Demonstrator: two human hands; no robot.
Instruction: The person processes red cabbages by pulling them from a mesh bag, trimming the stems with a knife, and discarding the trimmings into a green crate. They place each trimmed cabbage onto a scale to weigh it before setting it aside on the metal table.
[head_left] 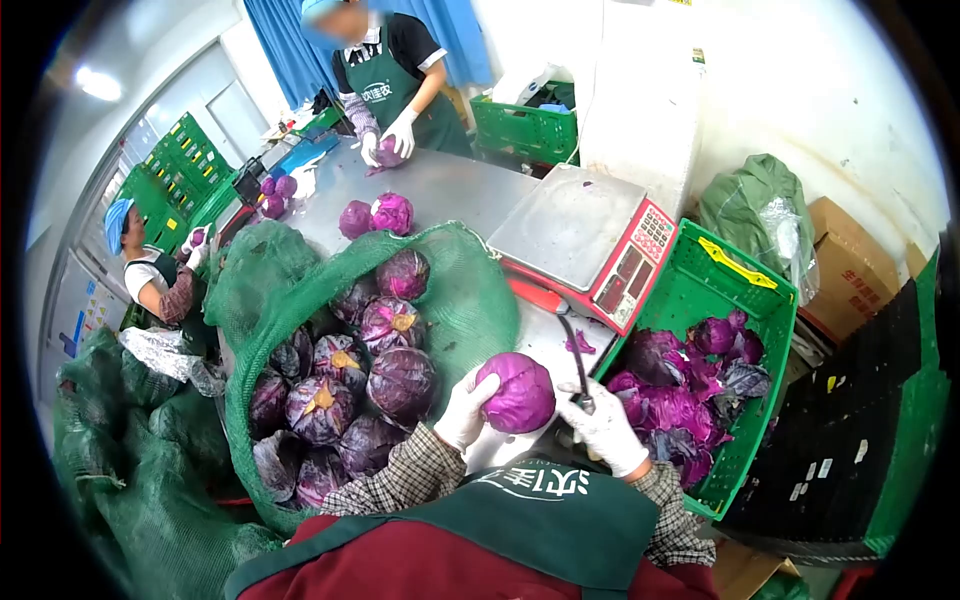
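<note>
While the left hand (465, 412), in a white glove, curves its spread fingers around the near left side of a bright purple cabbage (518, 393), the right hand (607, 430), gloved too, has its fingers bent around a dark narrow tool (581, 370) just beside it, whose exact kind I cannot tell. The cabbage is up in front of the apron (540, 500), between a net bag on the left and a crate on the right. The green net bag (480, 280) lies with its mouth wide, packed with darker cabbages (402, 383), several showing tan stem ends. Right of the hands, the green crate (740, 465) has a yellow handle (738, 262) on its far side and holds loose purple leaves (670, 410) heaped toward its near left part. Beyond the hands, a scale (565, 225) with a red front stands on the metal table (470, 195), its pan bare; left of it sit two purple heads (375, 216). On the far side, a co-worker (395, 90) holds another head in gloved hands, beside a second green crate (525, 130) containing a whitish plastic bag and dark items. At the far right, a cardboard box (850, 260) stands near a green sack (755, 205); at the near left, bulging net sacks (150, 480) are piled, contents hidden.
</note>
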